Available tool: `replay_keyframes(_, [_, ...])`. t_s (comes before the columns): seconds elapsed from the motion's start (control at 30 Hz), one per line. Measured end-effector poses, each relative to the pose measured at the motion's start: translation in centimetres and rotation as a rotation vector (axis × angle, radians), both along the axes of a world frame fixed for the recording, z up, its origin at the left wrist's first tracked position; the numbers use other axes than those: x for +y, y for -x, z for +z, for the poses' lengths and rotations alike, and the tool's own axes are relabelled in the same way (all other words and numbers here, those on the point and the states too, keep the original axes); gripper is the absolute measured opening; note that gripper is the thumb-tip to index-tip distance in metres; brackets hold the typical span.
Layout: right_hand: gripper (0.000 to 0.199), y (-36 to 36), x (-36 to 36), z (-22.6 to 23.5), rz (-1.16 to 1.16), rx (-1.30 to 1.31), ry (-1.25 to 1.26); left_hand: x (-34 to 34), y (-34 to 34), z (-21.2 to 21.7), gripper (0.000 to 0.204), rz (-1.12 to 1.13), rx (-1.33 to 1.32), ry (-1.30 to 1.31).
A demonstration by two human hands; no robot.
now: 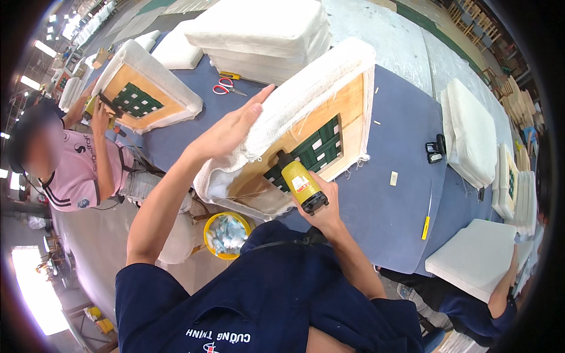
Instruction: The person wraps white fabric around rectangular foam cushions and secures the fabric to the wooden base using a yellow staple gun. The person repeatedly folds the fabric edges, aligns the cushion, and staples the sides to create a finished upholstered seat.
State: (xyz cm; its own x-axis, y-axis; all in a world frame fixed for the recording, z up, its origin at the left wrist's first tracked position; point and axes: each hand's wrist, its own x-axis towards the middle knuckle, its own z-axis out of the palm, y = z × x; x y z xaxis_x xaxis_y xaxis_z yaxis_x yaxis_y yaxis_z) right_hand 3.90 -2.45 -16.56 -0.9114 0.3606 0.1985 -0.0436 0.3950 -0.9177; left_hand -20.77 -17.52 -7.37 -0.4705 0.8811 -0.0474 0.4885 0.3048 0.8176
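Observation:
A padded seat [294,94] stands tilted up on the blue table, its wooden underside turned toward me. White fabric wraps its edges, with frayed threads, and green webbing [322,145] crosses the opening in the wood. My left hand [235,130] lies flat along the seat's upper left padded side, fingers stretched out. My right hand [327,203] is closed round a yellow staple gun [300,179]. The gun's dark nose is at the seat's underside, near the webbing; whether it touches cannot be made out. The gun partly hides the right fingers.
Behind the seat are stacked white cushions [259,35] and red-handled scissors [222,87]. A yellow cutter [425,228] and a black object [435,148] lie right. Below the table stands a yellow bucket [207,236] of scraps. Co-workers handle a seat [147,88] at left and a cushion [471,256] at right.

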Motion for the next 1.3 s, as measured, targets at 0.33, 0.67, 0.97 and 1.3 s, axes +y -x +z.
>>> replay_keyframes(0.33, [0.037, -1.2, 0.0, 1.8, -0.048, 0.113, 0.012, -0.2, -5.5, 3.6, 0.075, 0.053, 0.473, 0.260])
replay_keyframes(0.67, [0.034, -0.4, 0.6, 5.0, 0.022, 0.060, -0.009, 0.4, -5.9, 3.0, 0.112, 0.051, 0.534, 0.200])
replay_keyframes(0.97, [0.037, -0.9, -0.7, 4.7, 0.064, 0.057, 0.035, 0.3, -6.4, 2.7, 0.128, 0.023, 0.583, 0.192])
replay_keyframes(1.3, [0.057, -12.3, 6.6, -11.9, -0.473, -0.574, -0.315, -11.2, -0.5, -3.0, 0.116, 0.037, -0.047, 0.055])
